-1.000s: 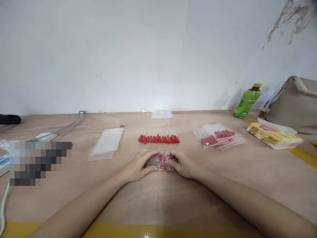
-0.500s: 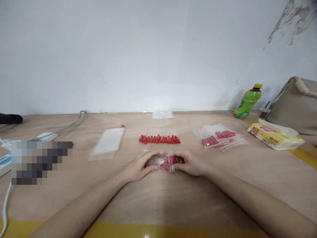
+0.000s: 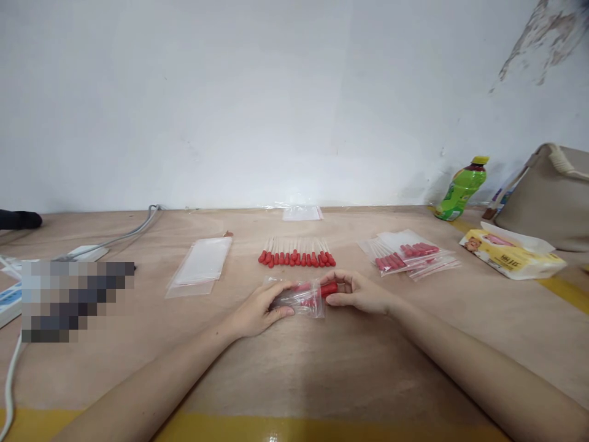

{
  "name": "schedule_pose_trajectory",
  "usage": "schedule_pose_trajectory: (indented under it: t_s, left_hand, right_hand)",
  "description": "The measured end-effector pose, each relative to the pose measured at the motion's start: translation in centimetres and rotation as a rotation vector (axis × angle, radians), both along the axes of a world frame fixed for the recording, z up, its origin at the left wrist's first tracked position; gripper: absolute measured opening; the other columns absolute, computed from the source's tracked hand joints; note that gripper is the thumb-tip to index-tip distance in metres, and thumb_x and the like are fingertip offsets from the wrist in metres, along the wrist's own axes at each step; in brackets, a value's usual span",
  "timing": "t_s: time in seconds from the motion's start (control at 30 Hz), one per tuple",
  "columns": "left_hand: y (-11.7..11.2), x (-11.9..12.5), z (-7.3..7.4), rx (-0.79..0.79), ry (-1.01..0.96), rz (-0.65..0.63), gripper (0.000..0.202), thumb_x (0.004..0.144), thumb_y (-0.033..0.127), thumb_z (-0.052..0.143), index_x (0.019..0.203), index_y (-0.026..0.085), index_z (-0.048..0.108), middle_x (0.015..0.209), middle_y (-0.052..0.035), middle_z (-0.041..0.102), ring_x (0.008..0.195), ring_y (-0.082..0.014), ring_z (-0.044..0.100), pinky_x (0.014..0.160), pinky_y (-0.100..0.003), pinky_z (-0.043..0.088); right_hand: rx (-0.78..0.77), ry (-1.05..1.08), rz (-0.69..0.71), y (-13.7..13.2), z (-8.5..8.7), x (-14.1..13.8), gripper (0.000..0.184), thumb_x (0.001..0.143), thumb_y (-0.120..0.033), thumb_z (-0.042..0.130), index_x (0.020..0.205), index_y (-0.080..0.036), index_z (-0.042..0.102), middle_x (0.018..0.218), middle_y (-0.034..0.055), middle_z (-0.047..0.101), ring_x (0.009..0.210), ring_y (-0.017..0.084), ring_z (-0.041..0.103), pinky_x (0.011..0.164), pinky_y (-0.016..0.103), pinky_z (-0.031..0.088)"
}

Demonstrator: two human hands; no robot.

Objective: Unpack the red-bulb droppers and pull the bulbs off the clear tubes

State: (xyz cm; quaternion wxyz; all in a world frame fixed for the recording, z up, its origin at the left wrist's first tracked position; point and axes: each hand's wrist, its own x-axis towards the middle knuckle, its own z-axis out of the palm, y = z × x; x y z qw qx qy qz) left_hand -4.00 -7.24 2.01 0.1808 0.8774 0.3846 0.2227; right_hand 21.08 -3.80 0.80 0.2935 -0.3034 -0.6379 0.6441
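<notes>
In front of me a clear plastic zip bag [image 3: 294,299] lies across the tabletop, with red-bulbed droppers inside. My left hand [image 3: 262,310] is closed on the bag's left end, thumb in front and fingers behind. At the bag's right end, my right hand [image 3: 356,291] has its thumb and fingers around the red bulb of a dropper [image 3: 328,290] that sticks out of the opening. Just beyond, a row of droppers [image 3: 297,258] lies side by side, red bulbs toward me and thin clear tubes pointing to the wall.
Flat bags [image 3: 202,264] are stacked at left. Filled bags of droppers [image 3: 409,255] lie at right, near a yellow tissue pack [image 3: 510,255], a green bottle [image 3: 462,187] and a beige bag [image 3: 547,196]. A power strip [image 3: 9,301] and cables sit far left.
My right hand has shifted slightly up and back from the bag. More of the dropper's red bulb now shows at the bag's opening. My left hand has stayed in place.
</notes>
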Motion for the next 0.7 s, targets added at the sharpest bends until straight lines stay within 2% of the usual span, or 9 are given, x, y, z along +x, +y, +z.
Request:
schedule_pose_trajectory:
  t_s: [0.13,0.2,0.3,0.37,0.43,0.5,0.57,0.67,0.7]
  left_hand:
    - [0.0,0.0,0.1,-0.013,-0.005,-0.005,0.043,0.083,0.034,0.051,0.124,0.023,0.041,0.118,-0.0068,0.055,0.103,-0.0201,0.052,0.087,-0.036,0.042]
    - [0.0,0.1,0.1,-0.023,-0.026,-0.029,0.043,0.084,0.033,0.05,0.124,0.023,0.039,0.119,-0.0059,0.054,0.104,-0.0192,0.051,0.088,-0.035,0.041]
    - [0.0,0.1,0.2,-0.039,-0.05,-0.056,0.042,0.084,0.031,0.05,0.124,0.025,0.038,0.121,-0.0046,0.053,0.104,-0.0181,0.051,0.088,-0.034,0.04]
    - [0.1,0.1,0.1,-0.047,-0.046,-0.042,0.041,0.084,0.033,0.05,0.124,0.025,0.039,0.119,-0.0047,0.054,0.103,-0.0184,0.051,0.087,-0.033,0.041]
    - [0.1,0.1,0.0,-0.05,-0.035,-0.02,0.042,0.084,0.034,0.05,0.123,0.024,0.04,0.118,-0.0055,0.054,0.102,-0.0193,0.052,0.086,-0.034,0.041]
    - [0.2,0.0,-0.1,-0.053,-0.03,-0.009,0.042,0.084,0.035,0.05,0.122,0.023,0.041,0.119,-0.006,0.054,0.104,-0.0201,0.051,0.087,-0.034,0.04]
    - [0.2,0.0,-0.1,-0.058,-0.027,-0.006,0.042,0.083,0.036,0.05,0.122,0.023,0.041,0.119,-0.0063,0.053,0.105,-0.0204,0.05,0.088,-0.035,0.04]
    - [0.2,0.0,-0.1,-0.059,-0.026,-0.005,0.041,0.084,0.036,0.05,0.122,0.024,0.041,0.119,-0.0062,0.054,0.105,-0.0206,0.051,0.088,-0.035,0.041]
    - [0.1,0.0,-0.1,-0.058,-0.027,-0.005,0.041,0.083,0.036,0.05,0.122,0.024,0.041,0.119,-0.0061,0.054,0.104,-0.0206,0.051,0.088,-0.035,0.041]
  right_hand:
    - [0.011,-0.026,-0.112,0.5,0.5,0.4,0.03,0.065,-0.035,0.069,0.085,-0.015,0.059,0.067,-0.0018,0.061,0.059,0.008,0.056,0.062,0.024,0.047]
    - [0.042,-0.105,-0.112,1.3,1.9,2.0,0.029,0.064,-0.036,0.07,0.082,-0.015,0.062,0.067,-0.0003,0.063,0.057,0.008,0.056,0.059,0.024,0.047]
    - [0.118,-0.268,-0.122,2.5,5.1,5.9,0.028,0.063,-0.037,0.07,0.08,-0.015,0.064,0.076,0.0039,0.067,0.059,0.01,0.057,0.056,0.024,0.047]
    - [0.136,-0.302,-0.257,3.1,6.9,8.3,0.031,0.064,-0.04,0.069,0.082,-0.016,0.064,0.078,0.0046,0.067,0.055,0.009,0.056,0.052,0.023,0.046]
    - [0.254,-0.279,-0.465,3.5,7.8,9.6,0.032,0.062,-0.041,0.069,0.08,-0.016,0.064,0.074,0.0046,0.067,0.055,0.01,0.056,0.051,0.022,0.046]
    - [0.411,-0.261,-0.701,3.7,7.4,9.5,0.031,0.064,-0.041,0.068,0.08,-0.016,0.063,0.073,0.0053,0.067,0.058,0.012,0.057,0.053,0.024,0.047]
    - [0.601,-0.277,-0.853,4.0,5.9,8.1,0.028,0.068,-0.04,0.064,0.082,-0.016,0.064,0.075,0.0063,0.067,0.063,0.015,0.059,0.057,0.027,0.048]
    - [0.924,-0.422,-0.897,4.3,2.7,5.1,0.019,0.075,-0.034,0.056,0.083,-0.018,0.065,0.081,0.0058,0.066,0.072,0.018,0.061,0.067,0.032,0.049]
    - [1.021,-0.468,-0.857,4.4,1.6,4.3,0.018,0.078,-0.031,0.053,0.083,-0.018,0.065,0.083,0.0061,0.066,0.075,0.019,0.061,0.07,0.032,0.049]
